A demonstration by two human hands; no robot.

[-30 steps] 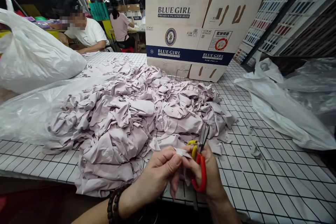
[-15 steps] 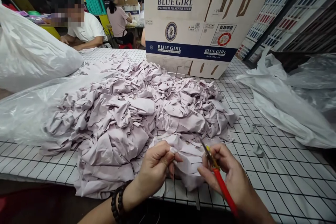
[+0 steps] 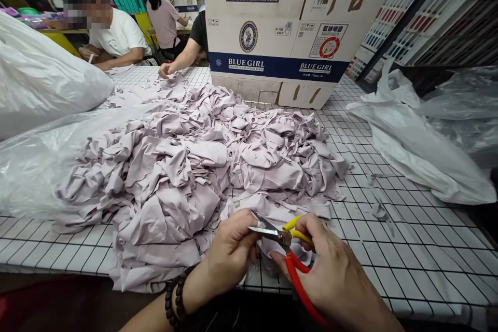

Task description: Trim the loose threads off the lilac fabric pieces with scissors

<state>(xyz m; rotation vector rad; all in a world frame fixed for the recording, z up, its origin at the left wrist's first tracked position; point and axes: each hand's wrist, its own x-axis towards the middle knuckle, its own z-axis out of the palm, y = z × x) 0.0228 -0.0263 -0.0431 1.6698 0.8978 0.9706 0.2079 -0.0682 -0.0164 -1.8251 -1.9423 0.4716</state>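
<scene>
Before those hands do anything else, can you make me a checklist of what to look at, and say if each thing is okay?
1. Scissors held by the right hand: ok, its fingers are around the handles.
2. Blades apart: ok, they stand open.
3. Cloth held by the left hand: ok, it looks pinched, though the blades hide part of it.
4. Left hand well clear of the blades: not ok, the tips are right beside its fingers.
5. Blades touching skin: cannot tell from this view.
6. Co-worker's hand away from the scissors: ok, it is at the far end of the pile.
</scene>
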